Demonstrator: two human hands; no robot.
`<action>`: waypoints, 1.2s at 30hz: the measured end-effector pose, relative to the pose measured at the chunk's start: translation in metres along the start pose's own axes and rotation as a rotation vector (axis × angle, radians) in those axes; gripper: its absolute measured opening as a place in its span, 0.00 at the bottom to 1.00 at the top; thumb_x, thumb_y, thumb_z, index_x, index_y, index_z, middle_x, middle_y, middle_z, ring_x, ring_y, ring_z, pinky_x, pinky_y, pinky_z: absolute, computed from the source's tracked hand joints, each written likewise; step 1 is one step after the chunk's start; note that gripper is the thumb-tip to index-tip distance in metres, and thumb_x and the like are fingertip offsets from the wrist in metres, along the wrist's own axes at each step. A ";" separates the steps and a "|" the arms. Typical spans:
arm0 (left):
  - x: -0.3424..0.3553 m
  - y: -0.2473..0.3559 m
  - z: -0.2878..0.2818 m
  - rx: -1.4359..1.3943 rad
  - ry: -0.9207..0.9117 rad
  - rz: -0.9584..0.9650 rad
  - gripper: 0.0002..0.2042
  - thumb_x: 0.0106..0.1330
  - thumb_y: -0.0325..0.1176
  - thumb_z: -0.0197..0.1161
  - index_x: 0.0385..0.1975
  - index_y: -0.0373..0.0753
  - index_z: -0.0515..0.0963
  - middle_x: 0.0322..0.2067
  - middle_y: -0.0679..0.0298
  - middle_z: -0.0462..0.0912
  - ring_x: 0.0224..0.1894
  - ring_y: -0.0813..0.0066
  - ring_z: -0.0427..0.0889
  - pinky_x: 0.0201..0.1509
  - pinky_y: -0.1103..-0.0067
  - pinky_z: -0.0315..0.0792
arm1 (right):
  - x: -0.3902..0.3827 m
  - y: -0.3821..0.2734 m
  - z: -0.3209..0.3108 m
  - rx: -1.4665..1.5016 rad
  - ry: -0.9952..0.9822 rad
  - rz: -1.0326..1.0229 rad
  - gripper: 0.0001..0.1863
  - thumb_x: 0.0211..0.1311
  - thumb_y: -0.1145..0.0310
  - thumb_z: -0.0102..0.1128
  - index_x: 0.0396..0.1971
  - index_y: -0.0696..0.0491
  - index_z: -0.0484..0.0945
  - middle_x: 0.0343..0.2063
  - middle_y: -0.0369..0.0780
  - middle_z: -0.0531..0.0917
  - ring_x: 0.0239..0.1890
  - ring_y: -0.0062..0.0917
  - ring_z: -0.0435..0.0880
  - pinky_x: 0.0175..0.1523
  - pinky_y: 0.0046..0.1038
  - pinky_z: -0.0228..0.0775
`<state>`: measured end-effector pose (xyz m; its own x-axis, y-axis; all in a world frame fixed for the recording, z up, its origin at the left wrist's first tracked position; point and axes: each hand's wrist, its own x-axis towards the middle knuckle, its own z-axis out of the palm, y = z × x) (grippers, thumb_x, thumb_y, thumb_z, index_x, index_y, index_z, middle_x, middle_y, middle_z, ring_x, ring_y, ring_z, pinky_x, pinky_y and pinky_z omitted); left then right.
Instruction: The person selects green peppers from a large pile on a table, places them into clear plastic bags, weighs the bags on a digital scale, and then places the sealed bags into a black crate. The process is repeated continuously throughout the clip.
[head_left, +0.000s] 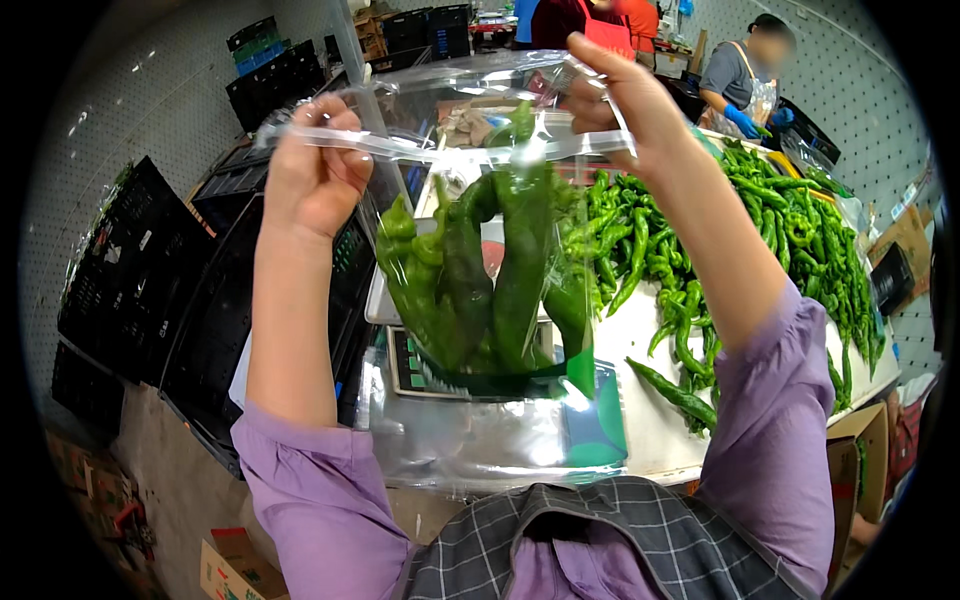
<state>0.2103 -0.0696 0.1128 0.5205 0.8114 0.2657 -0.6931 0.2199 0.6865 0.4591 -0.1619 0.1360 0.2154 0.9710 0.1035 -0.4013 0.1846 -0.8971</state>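
Observation:
A clear plastic bag [470, 435] hangs upright between my raised hands, with several long green peppers [520, 270] inside it. My left hand [318, 170] is closed on the left corner of the bag's top edge. At the right corner, my right hand [625, 105] grips the same edge, its fingers partly hidden behind the film. Behind the bag and partly covered by it stands a weighing scale [408, 360] with a pale pan. To the right, a large heap of loose green peppers [790, 215] covers much of the white table [640, 430].
Black plastic crates [130, 270] stand at the left, more of them close to the table. An open cardboard box [235, 565] sits on the floor at lower left, another cardboard box [860, 450] at the right. Across the table a person in blue gloves [742, 120] handles peppers.

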 end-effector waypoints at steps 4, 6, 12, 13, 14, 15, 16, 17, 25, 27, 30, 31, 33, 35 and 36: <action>0.019 0.009 -0.010 0.177 0.044 -0.013 0.08 0.64 0.34 0.51 0.22 0.45 0.67 0.19 0.73 0.66 0.18 0.86 0.66 0.20 0.88 0.67 | 0.039 0.000 -0.001 0.025 -0.058 -0.073 0.13 0.60 0.59 0.54 0.19 0.48 0.70 0.06 0.26 0.63 0.07 0.09 0.57 0.14 0.13 0.50; 0.026 0.015 -0.004 0.161 0.092 0.079 0.08 0.62 0.34 0.53 0.21 0.43 0.68 0.15 0.72 0.68 0.15 0.85 0.65 0.17 0.88 0.61 | 0.058 -0.003 -0.009 -0.025 -0.210 -0.173 0.12 0.57 0.59 0.58 0.20 0.49 0.70 0.07 0.24 0.64 0.07 0.07 0.57 0.14 0.12 0.50; 0.021 -0.032 -0.045 0.582 0.188 0.116 0.10 0.59 0.38 0.56 0.18 0.45 0.69 0.14 0.73 0.68 0.16 0.83 0.67 0.18 0.85 0.60 | 0.056 0.031 -0.050 -0.504 -0.065 -0.176 0.20 0.54 0.56 0.58 0.10 0.50 0.67 0.06 0.30 0.62 0.09 0.13 0.57 0.16 0.20 0.44; 0.006 -0.046 -0.055 0.698 0.247 0.020 0.12 0.60 0.39 0.55 0.16 0.45 0.70 0.14 0.72 0.68 0.16 0.83 0.66 0.19 0.85 0.59 | 0.039 0.044 -0.061 -0.632 -0.016 -0.054 0.21 0.54 0.56 0.58 0.08 0.50 0.66 0.05 0.31 0.63 0.09 0.14 0.58 0.16 0.20 0.46; -0.016 -0.058 -0.061 0.759 0.272 0.002 0.13 0.61 0.39 0.54 0.15 0.44 0.70 0.14 0.72 0.69 0.16 0.83 0.66 0.19 0.85 0.59 | 0.026 0.062 -0.066 -0.598 -0.084 -0.049 0.23 0.55 0.58 0.58 0.06 0.50 0.64 0.04 0.31 0.64 0.09 0.14 0.59 0.15 0.20 0.46; -0.032 -0.079 -0.084 0.801 0.282 -0.066 0.13 0.61 0.39 0.53 0.15 0.43 0.70 0.13 0.71 0.68 0.15 0.83 0.66 0.18 0.84 0.58 | 0.016 0.088 -0.081 -0.555 -0.080 0.055 0.21 0.55 0.59 0.58 0.08 0.50 0.65 0.05 0.31 0.65 0.09 0.14 0.60 0.15 0.20 0.47; -0.052 -0.094 -0.100 0.833 0.293 -0.144 0.13 0.61 0.39 0.53 0.15 0.41 0.70 0.12 0.71 0.67 0.14 0.83 0.66 0.17 0.84 0.58 | 0.001 0.109 -0.093 -0.518 -0.072 0.167 0.19 0.55 0.61 0.59 0.09 0.51 0.66 0.07 0.31 0.66 0.10 0.14 0.60 0.15 0.20 0.47; -0.072 -0.109 -0.113 0.770 0.318 -0.222 0.14 0.62 0.40 0.52 0.17 0.41 0.70 0.12 0.71 0.68 0.14 0.84 0.66 0.16 0.85 0.58 | -0.016 0.130 -0.102 -0.479 -0.043 0.258 0.17 0.55 0.62 0.59 0.12 0.52 0.67 0.09 0.31 0.67 0.10 0.14 0.60 0.15 0.19 0.46; -0.188 -0.160 -0.139 0.890 0.473 -0.693 0.20 0.63 0.52 0.46 0.27 0.39 0.71 0.20 0.68 0.72 0.16 0.83 0.70 0.18 0.85 0.63 | -0.152 0.212 -0.155 -0.193 0.000 0.680 0.11 0.55 0.61 0.60 0.23 0.54 0.75 0.13 0.32 0.73 0.13 0.13 0.66 0.18 0.16 0.57; -0.194 -0.157 -0.120 1.035 0.516 -0.597 0.24 0.63 0.55 0.46 0.37 0.36 0.71 0.26 0.66 0.73 0.18 0.81 0.72 0.21 0.85 0.66 | -0.170 0.212 -0.161 -0.317 -0.027 0.684 0.12 0.55 0.60 0.60 0.22 0.54 0.76 0.14 0.32 0.74 0.14 0.13 0.67 0.19 0.16 0.58; -0.203 -0.162 -0.110 1.195 0.317 -0.504 0.16 0.60 0.42 0.56 0.36 0.34 0.71 0.23 0.64 0.78 0.20 0.82 0.75 0.23 0.85 0.66 | -0.183 0.200 -0.157 -0.647 -0.046 0.563 0.15 0.54 0.59 0.61 0.18 0.55 0.74 0.14 0.30 0.72 0.16 0.11 0.65 0.21 0.16 0.56; -0.206 -0.160 -0.116 1.136 0.308 -0.552 0.13 0.60 0.38 0.57 0.35 0.33 0.71 0.22 0.64 0.79 0.20 0.82 0.75 0.23 0.85 0.66 | -0.185 0.194 -0.152 -0.793 0.034 0.349 0.13 0.52 0.62 0.61 0.18 0.55 0.73 0.13 0.29 0.69 0.16 0.10 0.63 0.21 0.15 0.54; -0.207 -0.155 -0.121 1.024 0.345 -0.610 0.08 0.61 0.32 0.55 0.33 0.34 0.70 0.22 0.63 0.80 0.19 0.82 0.75 0.23 0.85 0.66 | -0.187 0.187 -0.136 -0.854 0.167 0.021 0.10 0.49 0.67 0.63 0.19 0.56 0.71 0.13 0.27 0.65 0.16 0.09 0.59 0.21 0.15 0.50; -0.207 -0.148 -0.110 1.001 0.414 -0.627 0.07 0.61 0.32 0.54 0.33 0.35 0.70 0.21 0.63 0.80 0.19 0.82 0.75 0.22 0.85 0.65 | -0.188 0.184 -0.107 -0.745 0.183 -0.136 0.08 0.44 0.74 0.64 0.23 0.56 0.72 0.13 0.26 0.62 0.16 0.09 0.57 0.21 0.14 0.48; -0.207 -0.146 -0.106 0.989 0.445 -0.634 0.07 0.61 0.32 0.54 0.33 0.35 0.70 0.20 0.63 0.79 0.19 0.82 0.75 0.22 0.85 0.65 | -0.187 0.183 -0.085 -0.867 0.080 -0.254 0.09 0.44 0.74 0.65 0.24 0.55 0.73 0.14 0.27 0.64 0.16 0.10 0.57 0.20 0.14 0.48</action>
<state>0.1511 -0.2127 -0.1141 0.2779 0.8664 -0.4150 0.3870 0.2944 0.8738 0.4206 -0.3230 -0.0842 0.2804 0.8973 0.3410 0.4705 0.1812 -0.8636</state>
